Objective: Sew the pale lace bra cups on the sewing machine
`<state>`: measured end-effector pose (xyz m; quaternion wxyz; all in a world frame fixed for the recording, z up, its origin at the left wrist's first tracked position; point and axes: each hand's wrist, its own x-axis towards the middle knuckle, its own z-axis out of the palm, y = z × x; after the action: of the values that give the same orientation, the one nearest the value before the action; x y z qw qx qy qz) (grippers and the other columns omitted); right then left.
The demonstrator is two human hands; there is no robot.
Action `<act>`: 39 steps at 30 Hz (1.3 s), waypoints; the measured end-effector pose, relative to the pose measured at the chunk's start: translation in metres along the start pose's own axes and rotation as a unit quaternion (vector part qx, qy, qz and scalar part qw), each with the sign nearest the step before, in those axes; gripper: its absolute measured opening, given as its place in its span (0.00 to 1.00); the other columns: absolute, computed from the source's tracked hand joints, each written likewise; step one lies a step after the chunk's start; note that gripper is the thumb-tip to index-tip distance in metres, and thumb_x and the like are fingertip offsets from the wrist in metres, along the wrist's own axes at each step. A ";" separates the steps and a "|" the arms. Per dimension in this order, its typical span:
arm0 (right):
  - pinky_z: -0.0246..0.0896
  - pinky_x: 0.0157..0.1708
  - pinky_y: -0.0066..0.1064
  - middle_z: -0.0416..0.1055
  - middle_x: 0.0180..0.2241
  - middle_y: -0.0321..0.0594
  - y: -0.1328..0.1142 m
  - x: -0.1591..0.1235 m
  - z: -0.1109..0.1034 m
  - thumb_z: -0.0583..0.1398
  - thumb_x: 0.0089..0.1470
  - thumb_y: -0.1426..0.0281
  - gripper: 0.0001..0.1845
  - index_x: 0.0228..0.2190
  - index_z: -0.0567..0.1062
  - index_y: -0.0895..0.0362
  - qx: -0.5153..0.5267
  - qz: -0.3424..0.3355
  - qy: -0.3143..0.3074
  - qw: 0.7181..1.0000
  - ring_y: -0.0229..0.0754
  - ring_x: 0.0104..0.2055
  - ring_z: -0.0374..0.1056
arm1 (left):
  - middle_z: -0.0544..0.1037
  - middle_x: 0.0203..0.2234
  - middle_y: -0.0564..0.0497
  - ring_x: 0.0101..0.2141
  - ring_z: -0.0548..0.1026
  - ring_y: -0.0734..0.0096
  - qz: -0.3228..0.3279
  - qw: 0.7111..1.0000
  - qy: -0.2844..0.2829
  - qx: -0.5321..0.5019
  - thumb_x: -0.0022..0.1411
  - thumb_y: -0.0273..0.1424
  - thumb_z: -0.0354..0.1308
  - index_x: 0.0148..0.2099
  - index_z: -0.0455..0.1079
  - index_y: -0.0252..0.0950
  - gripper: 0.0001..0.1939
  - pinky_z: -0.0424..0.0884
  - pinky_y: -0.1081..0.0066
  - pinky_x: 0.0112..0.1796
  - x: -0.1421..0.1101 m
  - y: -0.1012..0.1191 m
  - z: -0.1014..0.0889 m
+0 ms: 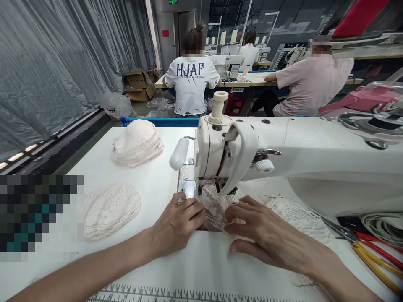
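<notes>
A white sewing machine [214,155] stands on the table, and a piece of white lace [214,205] lies beneath its needle area. My left hand [181,220] is at the lace's left edge, its fingers curled and pressed together on the fabric. On the other side, my right hand [255,226] rests over the lace with fingers spread and the thumb apart. The fingertips partly cover the lace, and the needle itself is hard to make out.
Stacked pale cups [137,142] and a lace pile [111,209] lie on the left. More lace [299,218] sits at right, near scissors [343,230] with red and yellow handles. A ruler strip [176,293] runs along the front edge. Co-workers [190,84] sit at machines beyond.
</notes>
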<state>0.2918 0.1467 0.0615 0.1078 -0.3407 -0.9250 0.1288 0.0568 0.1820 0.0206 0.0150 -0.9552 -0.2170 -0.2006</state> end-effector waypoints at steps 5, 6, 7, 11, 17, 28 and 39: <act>0.58 0.35 0.34 0.72 0.36 0.44 -0.002 0.012 0.021 0.46 0.63 0.60 0.20 0.38 0.72 0.59 -0.036 -0.024 0.141 0.989 0.41 0.34 0.66 | 0.73 0.38 0.46 0.40 0.69 0.66 -0.001 1.000 -0.004 0.009 0.53 0.18 0.50 0.45 0.66 0.30 0.16 0.56 0.61 0.41 -0.001 0.000 0.001; 0.58 0.34 0.35 0.72 0.36 0.45 -0.001 0.015 0.026 0.45 0.63 0.60 0.21 0.40 0.72 0.60 -0.055 -0.020 0.158 0.986 0.41 0.33 0.66 | 0.73 0.37 0.47 0.40 0.69 0.66 -0.001 1.000 -0.003 0.010 0.54 0.18 0.50 0.45 0.66 0.30 0.16 0.56 0.60 0.42 -0.001 0.000 0.001; 0.58 0.33 0.35 0.73 0.36 0.45 0.000 0.016 0.030 0.45 0.63 0.61 0.21 0.40 0.72 0.60 -0.071 -0.015 0.170 0.983 0.41 0.32 0.67 | 0.73 0.37 0.46 0.40 0.68 0.66 -0.001 1.000 -0.003 0.010 0.54 0.18 0.50 0.45 0.66 0.30 0.15 0.56 0.60 0.42 -0.001 -0.001 0.001; 0.58 0.35 0.36 0.74 0.40 0.46 0.005 0.020 0.041 0.46 0.63 0.61 0.20 0.40 0.71 0.60 -0.093 -0.012 0.179 0.979 0.42 0.33 0.69 | 0.73 0.37 0.45 0.40 0.68 0.65 -0.004 1.000 -0.010 0.008 0.54 0.19 0.50 0.45 0.66 0.30 0.15 0.55 0.60 0.42 -0.001 -0.002 0.000; 0.59 0.37 0.38 0.76 0.36 0.45 0.012 0.026 0.040 0.45 0.64 0.60 0.20 0.43 0.71 0.59 -0.114 -0.007 0.188 0.976 0.43 0.33 0.70 | 0.72 0.38 0.46 0.39 0.69 0.67 -0.009 1.000 -0.006 -0.004 0.54 0.19 0.49 0.45 0.65 0.30 0.15 0.54 0.61 0.42 0.003 -0.012 0.001; 0.57 0.40 0.40 0.76 0.38 0.44 0.016 0.030 0.046 0.42 0.64 0.60 0.22 0.46 0.70 0.55 -0.163 0.009 0.204 0.965 0.44 0.35 0.70 | 0.73 0.37 0.50 0.37 0.71 0.73 -0.030 0.999 0.010 -0.005 0.57 0.19 0.48 0.48 0.63 0.34 0.16 0.51 0.62 0.45 0.006 -0.028 0.005; 0.57 0.37 0.36 0.74 0.35 0.44 -0.004 0.023 0.042 0.50 0.61 0.57 0.20 0.40 0.72 0.60 -0.113 -0.063 0.182 0.975 0.43 0.36 0.68 | 0.73 0.40 0.46 0.37 0.71 0.72 -0.014 1.000 -0.001 0.009 0.59 0.18 0.46 0.48 0.63 0.31 0.15 0.51 0.61 0.49 0.000 -0.026 0.002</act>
<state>0.2604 0.1516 0.0254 0.2435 -0.3092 -0.9181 -0.0476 0.0465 0.2052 0.0175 0.0211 -0.9522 -0.2318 -0.1978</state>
